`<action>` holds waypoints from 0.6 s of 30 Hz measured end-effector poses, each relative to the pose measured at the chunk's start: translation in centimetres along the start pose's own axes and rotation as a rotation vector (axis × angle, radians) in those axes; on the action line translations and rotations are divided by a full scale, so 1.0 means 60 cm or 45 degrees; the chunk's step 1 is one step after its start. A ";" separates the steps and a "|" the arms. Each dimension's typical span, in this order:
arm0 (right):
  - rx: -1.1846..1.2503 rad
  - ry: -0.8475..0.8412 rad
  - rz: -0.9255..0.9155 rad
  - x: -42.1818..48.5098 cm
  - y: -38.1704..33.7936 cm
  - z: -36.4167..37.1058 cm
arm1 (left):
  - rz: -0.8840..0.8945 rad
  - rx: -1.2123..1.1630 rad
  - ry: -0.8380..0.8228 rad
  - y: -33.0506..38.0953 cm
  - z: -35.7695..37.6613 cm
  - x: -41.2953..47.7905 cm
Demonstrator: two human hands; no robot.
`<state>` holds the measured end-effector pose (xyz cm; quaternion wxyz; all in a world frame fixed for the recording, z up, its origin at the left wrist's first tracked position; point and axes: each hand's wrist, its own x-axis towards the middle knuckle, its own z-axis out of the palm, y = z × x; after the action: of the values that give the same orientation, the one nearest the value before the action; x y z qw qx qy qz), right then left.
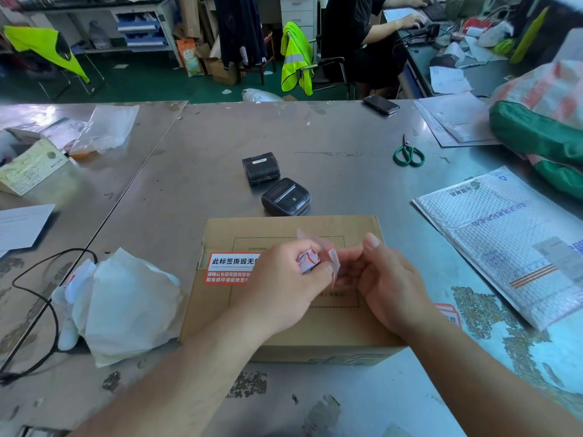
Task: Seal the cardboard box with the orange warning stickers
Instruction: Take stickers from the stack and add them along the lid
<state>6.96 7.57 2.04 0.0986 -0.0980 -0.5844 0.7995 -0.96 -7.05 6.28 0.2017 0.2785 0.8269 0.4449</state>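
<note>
A closed cardboard box [293, 228] lies on the metal table in front of me. One orange warning sticker [227, 268] is stuck across its left edge, partly hidden by my left hand. Above the box top, my left hand [284, 285] grips a crumpled piece of sticker paper [309, 260]. My right hand [381, 282] pinches a thin translucent strip [334, 263] that runs up between both hands. More orange stickers [449, 313] lie on the table just right of the box, half covered by my right wrist.
Two black label printers [285, 198] sit just beyond the box. Crumpled white paper [126, 304] and a black cable [47, 307] lie to the left. A bubble mailer [504, 241] and green scissors [408, 154] are on the right. A person sits at a desk behind the table.
</note>
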 end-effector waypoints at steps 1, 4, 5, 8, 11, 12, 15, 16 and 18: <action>0.014 -0.020 0.011 0.002 0.000 -0.002 | 0.008 0.051 0.021 0.003 0.001 -0.002; 0.031 -0.045 0.004 0.002 0.000 -0.006 | 0.029 0.062 0.017 0.007 0.003 -0.003; 0.027 -0.046 0.002 0.001 -0.001 -0.006 | 0.030 0.055 0.012 0.010 0.003 -0.003; 0.011 -0.026 0.017 0.003 0.000 -0.006 | 0.037 0.056 -0.001 0.014 0.002 -0.003; 0.005 -0.017 0.018 0.004 0.000 -0.006 | 0.048 0.075 0.004 0.014 0.001 -0.003; 0.004 -0.017 0.018 0.005 0.000 -0.006 | 0.053 0.081 0.004 0.013 0.002 -0.003; -0.001 -0.011 0.016 0.004 0.000 -0.007 | 0.060 0.095 0.011 0.013 0.003 -0.002; -0.005 -0.012 0.013 0.005 0.001 -0.008 | 0.061 0.102 0.011 0.013 0.003 -0.001; -0.011 -0.014 0.005 0.005 0.003 -0.009 | 0.060 0.117 0.005 0.013 0.002 -0.001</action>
<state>6.79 8.12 1.70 0.0934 -0.0950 -0.5882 0.7976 -0.62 -6.68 6.89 0.1765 0.3060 0.8401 0.4116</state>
